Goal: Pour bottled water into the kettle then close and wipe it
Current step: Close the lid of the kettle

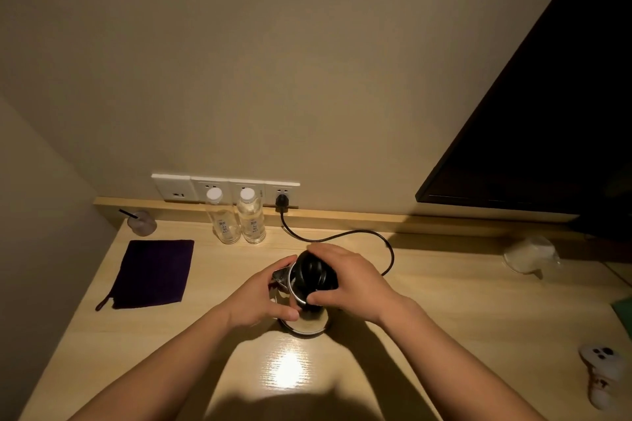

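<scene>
Now both hands clamped electric kettle point(304, 287): left hand point(263, 294) wrapped steel body beside spout, right hand point(345, 280) covered black lid. Polished steel likely slippery; handle safer. Capped bottles point(236, 219) stood beyond grip.

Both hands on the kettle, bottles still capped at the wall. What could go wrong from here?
1. The power cord is plugged in and loops behind the kettle; spilled water could reach it or the base.
2. The right hand covers the black lid; lifting could tip the kettle.
3. Reaching for a water bottle crosses the kettle.
</scene>
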`<state>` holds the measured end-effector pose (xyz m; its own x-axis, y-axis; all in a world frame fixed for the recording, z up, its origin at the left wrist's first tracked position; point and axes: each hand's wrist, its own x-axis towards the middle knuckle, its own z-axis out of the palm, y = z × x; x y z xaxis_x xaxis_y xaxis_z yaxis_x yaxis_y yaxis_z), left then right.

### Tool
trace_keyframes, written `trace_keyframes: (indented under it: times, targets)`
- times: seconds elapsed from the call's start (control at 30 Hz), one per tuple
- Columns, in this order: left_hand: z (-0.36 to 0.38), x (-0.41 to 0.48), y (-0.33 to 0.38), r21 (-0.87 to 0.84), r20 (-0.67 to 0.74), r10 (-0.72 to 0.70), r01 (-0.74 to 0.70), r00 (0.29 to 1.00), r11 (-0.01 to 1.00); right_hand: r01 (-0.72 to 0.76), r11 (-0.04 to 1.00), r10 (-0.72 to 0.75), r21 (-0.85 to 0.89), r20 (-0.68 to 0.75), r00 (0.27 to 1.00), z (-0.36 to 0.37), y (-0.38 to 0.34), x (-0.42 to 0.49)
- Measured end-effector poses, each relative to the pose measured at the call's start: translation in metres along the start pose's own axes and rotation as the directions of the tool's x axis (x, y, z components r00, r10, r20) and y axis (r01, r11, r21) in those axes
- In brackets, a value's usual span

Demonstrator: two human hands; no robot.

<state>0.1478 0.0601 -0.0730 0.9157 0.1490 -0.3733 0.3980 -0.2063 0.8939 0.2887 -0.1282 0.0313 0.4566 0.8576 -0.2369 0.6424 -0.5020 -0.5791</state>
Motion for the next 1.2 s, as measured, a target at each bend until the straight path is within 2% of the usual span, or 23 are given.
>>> trace_keyframes:
  times: [0.1, 0.17, 0.47, 0.93, 1.0, 1.07, 1.13, 1.2]
  targets:
    - [0.000, 0.001, -0.002, 0.001, -0.003, 0.010, -0.010, 1.000, 1.000, 0.025, 0.984, -0.017, -0.175, 0.044, 0.999, 0.005, -0.008, 0.011]
    - [-0.001, 0.002, -0.005, -0.002, 0.002, 0.015, -0.015, 1.000, 1.000, 0.020, 0.976, -0.006, -0.218, 0.065, 0.998, 0.008, -0.010, 0.014]
    - [-0.004, 0.006, -0.011, -0.023, 0.021, 0.013, -0.013, 1.000, 1.000, -0.075, 0.967, 0.099, -0.242, 0.087, 0.991, 0.016, -0.016, 0.020]
    - [-0.013, -0.013, -0.010, -0.063, 0.009, -0.030, 0.031, 1.000, 0.998, -0.103, 0.954, 0.136, -0.282, 0.101, 0.986, 0.014, -0.040, 0.018]
    - [-0.027, -0.029, -0.015, -0.116, -0.061, -0.062, 0.055, 0.996, 0.992, -0.076, 0.957, 0.086, -0.278, 0.023, 0.996, 0.016, -0.055, 0.020]
    - [-0.048, -0.049, -0.025, -0.221, -0.239, -0.132, 0.079, 0.962, 0.972, -0.008, 0.984, -0.008, -0.179, -0.085, 0.996, 0.027, -0.076, 0.029]
    - [-0.073, -0.069, -0.039, -0.345, -0.435, -0.241, 0.087, 0.868, 0.934, 0.030, 0.998, -0.023, 0.061, -0.117, 0.993, 0.045, -0.103, 0.045]
    - [-0.102, -0.087, -0.058, -0.432, -0.563, -0.355, 0.101, 0.746, 0.896, 0.006, 0.958, 0.021, 0.285, -0.091, 0.996, 0.069, -0.129, 0.072]
